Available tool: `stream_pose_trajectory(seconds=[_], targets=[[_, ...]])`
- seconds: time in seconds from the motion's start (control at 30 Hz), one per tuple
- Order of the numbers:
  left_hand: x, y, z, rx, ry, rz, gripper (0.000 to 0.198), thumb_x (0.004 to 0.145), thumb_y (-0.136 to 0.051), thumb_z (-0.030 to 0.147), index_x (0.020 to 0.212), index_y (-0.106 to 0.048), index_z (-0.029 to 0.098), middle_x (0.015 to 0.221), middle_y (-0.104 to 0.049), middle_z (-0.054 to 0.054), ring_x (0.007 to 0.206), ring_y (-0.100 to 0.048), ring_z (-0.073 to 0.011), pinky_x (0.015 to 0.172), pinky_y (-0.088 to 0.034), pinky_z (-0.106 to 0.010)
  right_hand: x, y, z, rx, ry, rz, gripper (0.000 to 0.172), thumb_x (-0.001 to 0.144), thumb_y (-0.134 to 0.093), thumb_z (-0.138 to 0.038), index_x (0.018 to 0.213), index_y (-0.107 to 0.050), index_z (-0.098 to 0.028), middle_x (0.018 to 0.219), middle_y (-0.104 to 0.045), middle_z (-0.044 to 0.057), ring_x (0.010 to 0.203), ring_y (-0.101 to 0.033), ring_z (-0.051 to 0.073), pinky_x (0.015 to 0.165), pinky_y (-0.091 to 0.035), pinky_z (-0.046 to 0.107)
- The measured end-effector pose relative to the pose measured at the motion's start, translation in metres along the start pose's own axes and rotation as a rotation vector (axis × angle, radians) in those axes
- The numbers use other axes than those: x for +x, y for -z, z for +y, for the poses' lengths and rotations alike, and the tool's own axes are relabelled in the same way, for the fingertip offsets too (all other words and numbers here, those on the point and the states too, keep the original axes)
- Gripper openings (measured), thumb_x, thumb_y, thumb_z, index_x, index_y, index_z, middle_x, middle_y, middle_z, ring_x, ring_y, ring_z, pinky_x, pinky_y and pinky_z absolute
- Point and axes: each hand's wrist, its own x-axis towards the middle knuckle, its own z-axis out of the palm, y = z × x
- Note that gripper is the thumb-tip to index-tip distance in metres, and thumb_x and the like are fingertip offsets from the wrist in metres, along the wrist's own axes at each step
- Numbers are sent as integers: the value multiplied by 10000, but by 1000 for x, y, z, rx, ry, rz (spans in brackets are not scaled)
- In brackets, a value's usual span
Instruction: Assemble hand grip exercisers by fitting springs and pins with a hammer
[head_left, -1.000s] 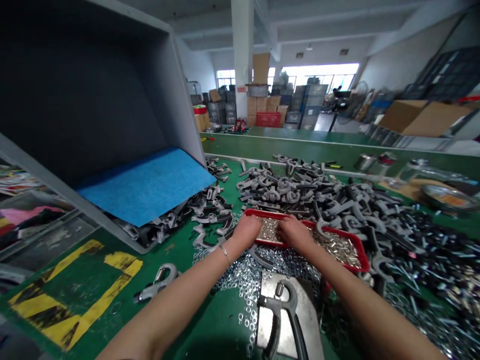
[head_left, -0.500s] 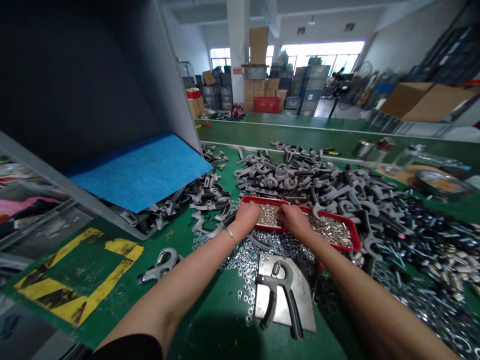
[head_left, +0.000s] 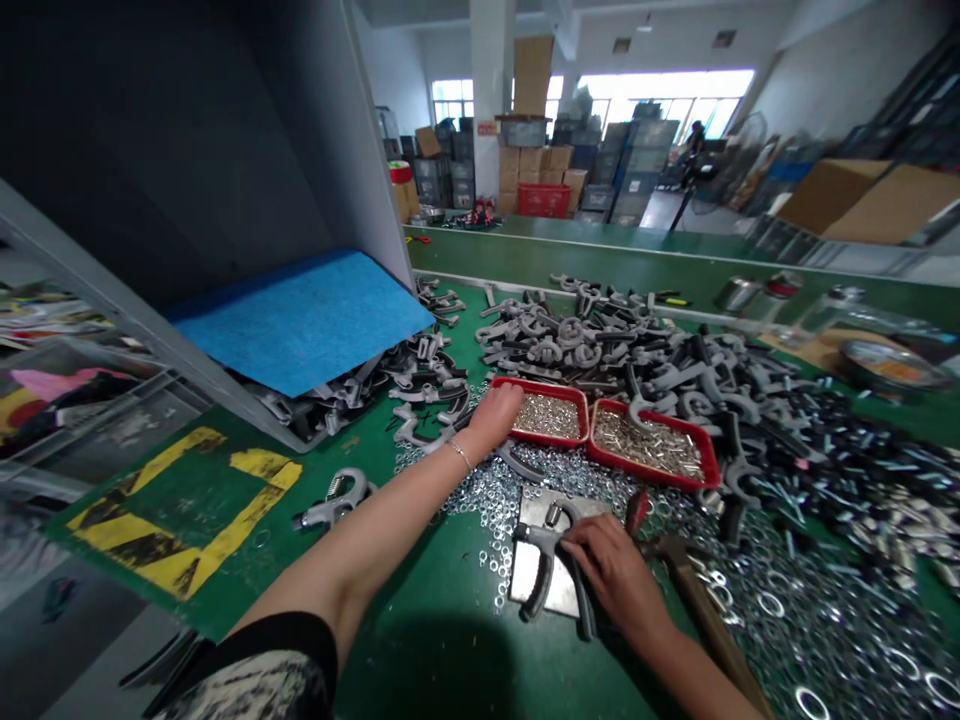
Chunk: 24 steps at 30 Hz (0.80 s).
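My left hand [head_left: 498, 412] rests with curled fingers at the left end of a red tray [head_left: 551, 441] of tiny metal pins; its fingertips are hidden. My right hand [head_left: 609, 560] is closed in a pinch against the right arm of a grey and black hand grip strengthener [head_left: 538, 578]; what its fingertips hold, if anything, is too small to make out. The strengthener lies handles toward me on a metal plate [head_left: 561, 592], a small spring showing at its top. A second red tray [head_left: 652, 478] holds larger silvery pins.
A hammer [head_left: 697, 610] lies right of my right hand. Loose nuts [head_left: 487, 515] surround the plate, and washers [head_left: 769, 604] spread at right. Grey strengthener parts [head_left: 570, 335] pile behind the trays. Another strengthener [head_left: 337, 497] lies left, near a grey bin with a blue sheet [head_left: 315, 320].
My right hand has left the tray of tiny pins and come down toward me to the strengthener on the plate. My left hand stays at the tray. The view has shifted slightly.
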Motion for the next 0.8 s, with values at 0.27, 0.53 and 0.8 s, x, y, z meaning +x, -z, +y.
stream_pose_trajectory(seconds=[0.27,0.53,0.8], targets=[[-104,11,34,-317,-109,7,103,971,-555,257,936,-620,186,960,-684,-13,924,-622,-159,842,-471,-270,8,-7,8,-206,139,37,163,997,-481,-234,917,-614,-183,888,-656,81,859,-591,222,771,-516,365],[-162,-22,68,-438,-116,-60,118,966,-574,276,895,-625,195,940,-660,-17,955,-566,-196,917,-374,-358,3,-7,10,-273,215,-51,192,990,-458,-185,960,-643,-143,913,-668,112,843,-576,244,722,-534,382],[-162,-42,79,-310,-166,5,155,976,-546,311,922,-614,182,944,-654,-27,946,-550,-209,904,-371,-372,-25,19,12,-21,5,-39,275,1009,-427,-223,1220,-602,-241,1220,-636,96,1138,-577,238,995,-495,448]])
